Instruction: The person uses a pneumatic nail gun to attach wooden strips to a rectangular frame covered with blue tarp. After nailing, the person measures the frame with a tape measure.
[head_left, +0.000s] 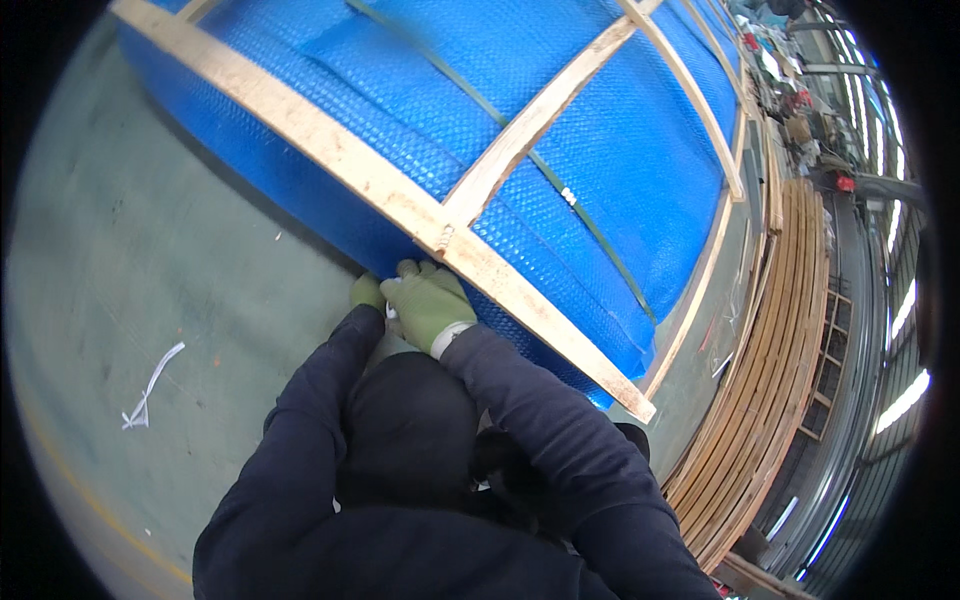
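Note:
A large load wrapped in blue bubble wrap (600, 127) lies before me inside a frame of wooden battens (337, 154). A green strap (600, 232) runs across the wrap. My right hand (431, 300), in a green glove with a white cuff, is beside the load, just under the long near batten, close to its joint with a cross batten (544, 120). My left hand (366, 292), also gloved in green, is mostly hidden behind my sleeve and right hand. Something small and white shows between the hands; what it is cannot be told.
A crumpled white strip (154, 386) lies on the green floor (225, 285) to the left. Long wooden boards (772, 337) are stacked at the right, near long metal profiles (862, 337). Mixed clutter stands at the upper right.

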